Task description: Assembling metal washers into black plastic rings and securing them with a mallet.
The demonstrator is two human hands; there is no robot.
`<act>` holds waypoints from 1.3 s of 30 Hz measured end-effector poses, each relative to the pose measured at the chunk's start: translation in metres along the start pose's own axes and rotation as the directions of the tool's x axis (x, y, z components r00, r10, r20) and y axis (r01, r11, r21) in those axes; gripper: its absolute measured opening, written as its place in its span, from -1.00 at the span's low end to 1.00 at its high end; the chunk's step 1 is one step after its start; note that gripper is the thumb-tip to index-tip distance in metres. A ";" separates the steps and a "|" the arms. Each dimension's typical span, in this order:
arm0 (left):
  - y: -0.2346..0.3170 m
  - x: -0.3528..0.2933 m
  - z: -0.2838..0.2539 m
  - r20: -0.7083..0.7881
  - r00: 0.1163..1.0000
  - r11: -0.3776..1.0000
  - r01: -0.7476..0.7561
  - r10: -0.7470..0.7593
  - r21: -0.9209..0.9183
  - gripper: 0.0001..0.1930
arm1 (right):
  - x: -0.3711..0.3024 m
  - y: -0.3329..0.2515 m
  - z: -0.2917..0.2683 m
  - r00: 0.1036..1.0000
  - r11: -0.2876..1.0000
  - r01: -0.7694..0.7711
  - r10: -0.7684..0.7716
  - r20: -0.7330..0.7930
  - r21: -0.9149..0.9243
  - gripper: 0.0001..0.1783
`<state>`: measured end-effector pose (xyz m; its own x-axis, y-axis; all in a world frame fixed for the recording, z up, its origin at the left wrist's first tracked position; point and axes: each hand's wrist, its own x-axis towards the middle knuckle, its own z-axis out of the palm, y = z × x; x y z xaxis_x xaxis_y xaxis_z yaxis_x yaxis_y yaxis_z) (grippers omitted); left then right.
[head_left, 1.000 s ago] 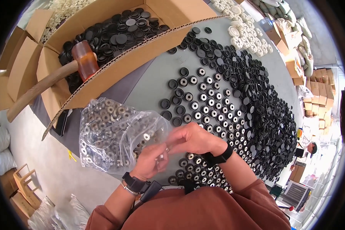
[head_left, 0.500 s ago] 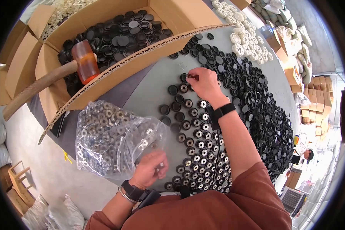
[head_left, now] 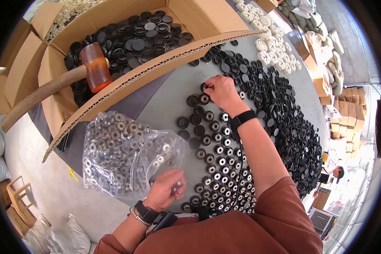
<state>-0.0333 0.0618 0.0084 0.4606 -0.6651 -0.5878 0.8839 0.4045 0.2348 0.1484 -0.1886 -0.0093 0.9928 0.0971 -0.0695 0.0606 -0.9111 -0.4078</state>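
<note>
My right hand (head_left: 222, 92) is at the far end of the rows, its thumb and fingers pinched on a small metal bearing, partly hidden, at a round black cap (head_left: 203, 87). Below it, rows of black caps with silver bearings (head_left: 216, 136) in them stand on the grey table. Along their left side are caps without bearings (head_left: 182, 122). My left hand (head_left: 167, 188) is curled closed near the table's front edge, with bits of shiny metal showing between the fingers, apparently bearings. Beside it lies a clear plastic bag (head_left: 114, 158) full of loose bearings.
A cardboard box (head_left: 207, 19) of black caps stands at the back left, with an orange-headed mallet (head_left: 96, 67) resting across it. A large heap of black caps (head_left: 290, 127) covers the right side. White plastic parts (head_left: 275, 46) lie at the back right.
My right fingers have shifted slightly and settled closer over the black cap with the bearing. My left hand has stayed almost in place. The view has moved a little.
</note>
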 end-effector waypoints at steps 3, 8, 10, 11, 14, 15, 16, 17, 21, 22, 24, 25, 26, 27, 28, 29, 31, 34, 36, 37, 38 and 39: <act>0.001 -0.002 -0.001 0.000 1.000 1.000 -0.009 0.009 -0.010 -0.69 | -0.011 -0.008 -0.001 0.985 0.971 0.145 -0.159 -0.059 -0.191 -0.70; 0.005 0.001 0.006 -0.006 1.000 1.000 -0.027 0.027 -0.014 -0.68 | -0.028 -0.015 0.009 0.982 0.882 0.183 -0.188 0.033 -0.433 -0.72; 0.014 0.005 0.016 0.027 0.998 0.998 -0.064 0.063 0.028 -0.66 | -0.025 -0.011 0.007 0.983 0.879 0.173 -0.184 0.018 -0.445 -0.81; 0.017 0.004 0.021 0.013 0.999 0.998 -0.051 0.051 0.030 -0.66 | -0.032 -0.015 0.004 0.984 0.886 0.167 -0.174 0.024 -0.432 -0.81; 0.025 0.007 0.022 0.049 0.994 0.990 -0.098 0.103 -0.098 -0.64 | -0.055 -0.044 -0.010 0.974 0.985 0.104 -0.074 -0.213 0.137 -0.80; 0.026 0.005 0.019 0.060 0.992 0.980 -0.097 0.109 -0.174 -0.63 | -0.072 -0.075 -0.028 0.999 0.951 0.022 -0.008 -0.047 0.309 -0.77; 0.027 0.007 0.019 0.094 0.989 0.966 -0.084 0.110 -0.243 -0.63 | -0.094 -0.088 -0.032 0.971 0.815 -0.211 0.112 0.211 0.539 -0.77; 0.026 0.009 0.019 0.099 0.990 0.968 -0.078 0.105 -0.239 -0.63 | -0.113 -0.091 -0.034 0.935 0.753 -0.230 -0.005 0.355 0.616 -0.74; 0.022 0.004 0.017 0.100 0.995 0.990 -0.009 0.023 -0.138 -0.62 | -0.151 -0.103 -0.025 0.852 0.344 -0.473 -0.055 0.520 0.811 -0.73; 0.021 0.002 0.017 0.062 0.997 0.997 0.040 -0.036 -0.060 -0.62 | -0.155 -0.099 -0.023 0.855 0.343 -0.471 -0.049 0.517 0.812 -0.73; 0.020 -0.003 0.018 0.060 0.995 0.997 0.076 -0.074 -0.023 -0.62 | -0.160 -0.092 -0.017 0.816 0.306 -0.524 -0.087 0.572 0.795 -0.68; 0.020 -0.004 0.018 0.054 0.992 0.994 0.110 -0.110 0.008 -0.63 | -0.161 -0.091 -0.017 0.818 0.305 -0.523 -0.084 0.570 0.796 -0.68; 0.021 -0.005 0.019 0.072 0.991 0.993 0.112 -0.113 0.023 -0.64 | -0.161 -0.090 -0.017 0.814 0.284 -0.527 -0.101 0.572 0.801 -0.66; 0.021 -0.005 0.020 0.072 0.991 0.994 0.111 -0.112 0.023 -0.64 | -0.160 -0.090 -0.017 0.809 0.264 -0.533 -0.119 0.575 0.804 -0.64; 0.021 -0.005 0.021 0.051 0.991 0.992 0.125 -0.127 0.028 -0.65 | -0.160 -0.090 -0.017 0.809 0.265 -0.533 -0.119 0.576 0.804 -0.64; 0.021 -0.005 0.021 0.029 0.989 0.989 0.141 -0.142 0.034 -0.65 | -0.161 -0.091 -0.017 0.793 0.228 -0.569 -0.102 0.600 0.790 -0.64; 0.025 -0.007 0.026 0.047 0.989 0.987 0.134 -0.138 0.087 -0.66 | -0.161 -0.090 -0.016 0.775 0.191 -0.605 -0.085 0.627 0.773 -0.64; 0.023 -0.007 0.019 0.088 0.991 0.991 0.093 -0.102 0.100 -0.66 | -0.161 -0.076 -0.013 0.864 0.346 -0.483 0.037 0.502 0.804 -0.69; 0.019 -0.005 0.011 0.103 0.992 0.996 0.067 -0.073 0.055 -0.66 | -0.145 -0.066 -0.015 0.900 0.613 -0.435 0.263 0.348 0.660 -0.73; 0.018 -0.005 0.009 0.112 0.993 0.999 0.039 -0.043 0.034 -0.67 | -0.136 -0.058 -0.010 0.940 0.831 -0.341 0.291 0.178 0.441 -0.68; 0.017 -0.004 0.009 0.128 0.992 1.000 0.015 -0.018 0.017 -0.67 | -0.133 -0.049 0.000 0.953 0.853 -0.298 0.294 0.078 0.428 -0.67; 0.016 -0.003 0.009 0.127 0.992 1.000 0.016 -0.018 0.018 -0.67 | -0.130 -0.043 0.012 0.958 0.874 -0.252 0.286 -0.020 0.414 -0.65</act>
<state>-0.0203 0.0648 0.0209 0.4510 -0.7466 -0.4890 0.8925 0.3826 0.2390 0.0155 -0.1571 0.0066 0.9705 -0.1759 -0.1648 -0.2403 -0.6553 -0.7161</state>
